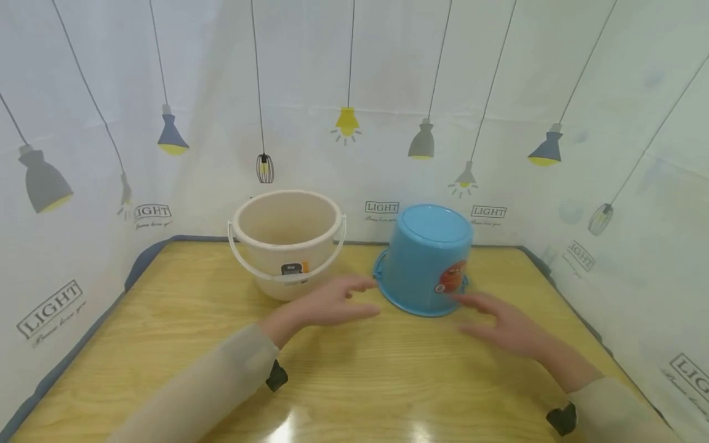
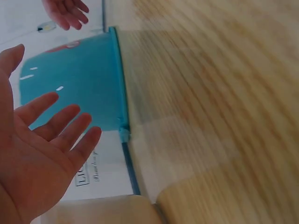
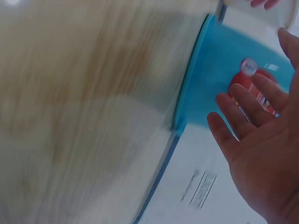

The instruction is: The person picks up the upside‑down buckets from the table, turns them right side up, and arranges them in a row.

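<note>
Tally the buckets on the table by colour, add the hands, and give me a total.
Cream bucket, upright: 1
Blue bucket, upside down: 1
Hands (left hand, right hand), neither gripping anything: 2
Total: 4
</note>
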Demonstrator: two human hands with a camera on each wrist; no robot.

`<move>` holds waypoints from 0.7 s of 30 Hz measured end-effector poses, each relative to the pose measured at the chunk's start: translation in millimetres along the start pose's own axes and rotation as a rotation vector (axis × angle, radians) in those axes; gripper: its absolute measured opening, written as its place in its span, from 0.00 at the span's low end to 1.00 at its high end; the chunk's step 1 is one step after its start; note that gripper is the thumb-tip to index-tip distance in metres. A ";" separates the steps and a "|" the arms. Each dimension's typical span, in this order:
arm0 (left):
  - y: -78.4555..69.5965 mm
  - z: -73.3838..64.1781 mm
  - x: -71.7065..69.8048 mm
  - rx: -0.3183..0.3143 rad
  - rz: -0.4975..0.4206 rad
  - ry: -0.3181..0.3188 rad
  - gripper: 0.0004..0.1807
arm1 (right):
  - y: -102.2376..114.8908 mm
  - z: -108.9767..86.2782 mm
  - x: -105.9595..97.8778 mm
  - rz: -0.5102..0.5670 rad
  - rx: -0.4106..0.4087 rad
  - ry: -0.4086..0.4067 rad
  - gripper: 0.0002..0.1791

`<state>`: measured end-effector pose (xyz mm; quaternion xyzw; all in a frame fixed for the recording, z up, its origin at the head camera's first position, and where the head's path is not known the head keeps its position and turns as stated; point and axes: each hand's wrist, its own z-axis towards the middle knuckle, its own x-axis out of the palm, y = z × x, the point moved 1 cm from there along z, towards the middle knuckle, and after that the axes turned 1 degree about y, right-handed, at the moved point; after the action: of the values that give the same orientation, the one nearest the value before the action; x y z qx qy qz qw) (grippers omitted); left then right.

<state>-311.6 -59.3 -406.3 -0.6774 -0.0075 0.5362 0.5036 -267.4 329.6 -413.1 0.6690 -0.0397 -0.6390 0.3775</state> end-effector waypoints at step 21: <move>41.3 70.7 11.0 -0.237 0.069 0.069 0.46 | -72.8 59.6 -17.1 -0.145 0.174 0.099 0.52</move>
<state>-380.7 -25.8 -436.9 -0.7502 -0.0302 0.5249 0.4010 -354.4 363.5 -433.4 0.7310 -0.0279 -0.6251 0.2724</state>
